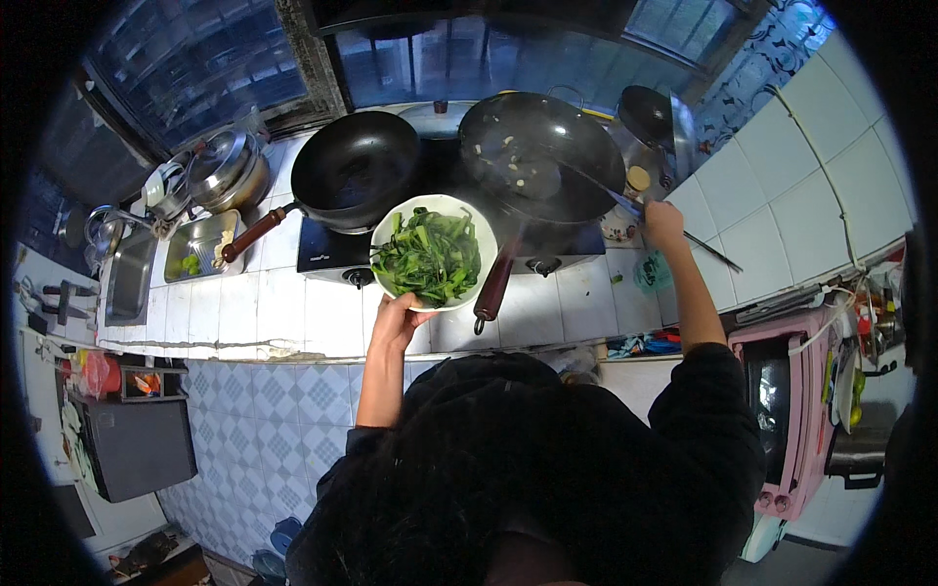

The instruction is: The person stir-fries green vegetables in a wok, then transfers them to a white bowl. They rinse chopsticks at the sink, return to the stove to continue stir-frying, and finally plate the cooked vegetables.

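Note:
My left hand [398, 321] grips the near rim of a white bowl [487, 242] heaped with cut leafy greens [432, 256], held over the front edge of the stove. In my right hand [663, 221], at the right of the stove, is the handle of a long metal spatula [617, 198], whose head reaches into the right wok [586, 139]. Several pale pieces, perhaps garlic, lie in that wok. Its dark red handle [498, 282] points towards me, just right of the bowl. The left wok [352, 168] on the other burner holds no visible food.
Beyond the burners stands a glass lid [440, 121]. At the left are a lidded steel pot [220, 172], a steel tray [205, 245] with green and pale items, and a sink [132, 275]. The left wok's wooden handle [256, 233] juts left. A pink oven [802, 410] stands at the right.

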`<state>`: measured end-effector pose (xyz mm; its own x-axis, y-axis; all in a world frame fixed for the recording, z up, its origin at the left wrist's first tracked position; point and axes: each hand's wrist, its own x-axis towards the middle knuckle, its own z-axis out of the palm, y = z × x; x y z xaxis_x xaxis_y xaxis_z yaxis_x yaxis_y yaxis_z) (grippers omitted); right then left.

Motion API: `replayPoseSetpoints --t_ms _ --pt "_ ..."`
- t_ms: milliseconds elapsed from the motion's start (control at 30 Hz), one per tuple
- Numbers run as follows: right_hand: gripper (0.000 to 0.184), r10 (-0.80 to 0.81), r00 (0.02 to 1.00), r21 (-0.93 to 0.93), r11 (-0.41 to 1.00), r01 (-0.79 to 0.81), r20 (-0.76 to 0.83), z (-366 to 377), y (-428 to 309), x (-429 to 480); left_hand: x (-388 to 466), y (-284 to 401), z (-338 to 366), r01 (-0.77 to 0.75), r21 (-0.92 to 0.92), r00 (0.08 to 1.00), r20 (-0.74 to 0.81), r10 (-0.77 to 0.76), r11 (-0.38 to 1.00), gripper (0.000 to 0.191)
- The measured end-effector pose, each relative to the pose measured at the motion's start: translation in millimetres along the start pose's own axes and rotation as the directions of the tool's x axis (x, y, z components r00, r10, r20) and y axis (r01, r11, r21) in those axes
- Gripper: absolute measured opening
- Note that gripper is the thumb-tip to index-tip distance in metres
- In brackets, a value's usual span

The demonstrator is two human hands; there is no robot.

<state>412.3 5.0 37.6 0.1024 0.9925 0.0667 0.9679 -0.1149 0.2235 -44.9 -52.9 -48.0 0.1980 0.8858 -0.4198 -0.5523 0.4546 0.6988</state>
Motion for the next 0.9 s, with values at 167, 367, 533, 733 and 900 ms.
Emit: replayPoseSetpoints --t_ms 167,367,533,733,900 --pt "0.027 -0.024 0.992 0.258 0.965 0.056 -0.126 -21.6 -12.5 -6.9 -3.0 -2.4 1.0 -0.007 0.007 1.0 -0.026 0.007 1.0 0.058" --pt "0.025 -0.029 0.996 0.191 0.981 0.044 -0.079 -54.1 -38.0 -12.2 -8.5 -19.7 -20.3 0.023 -0.094 1.0 -0.005 -0.024 0.995 0.056" --pt "0.023 -0.077 0.986 0.206 0.973 0.107 -0.149 -30.3 -77.9 -28.2 -22.2 -31.4 -29.8 0.008 -0.237 0.997 -0.077 -0.027 0.972 0.058" --pt "0.034 -0.092 0.994 0.373 0.922 0.108 -0.061 -14.4 -114.9 -50.3 -55.1 -53.0 -71.6 -0.096 -0.237 0.962 -0.27 0.029 0.967 0.046" --pt "0.058 -0.119 0.984 0.526 0.85 0.033 0.131 -33.2 -111.4 -64.3 -81.2 -54.8 -95.7 -0.166 -0.385 0.915 -0.403 -0.003 0.908 0.038"
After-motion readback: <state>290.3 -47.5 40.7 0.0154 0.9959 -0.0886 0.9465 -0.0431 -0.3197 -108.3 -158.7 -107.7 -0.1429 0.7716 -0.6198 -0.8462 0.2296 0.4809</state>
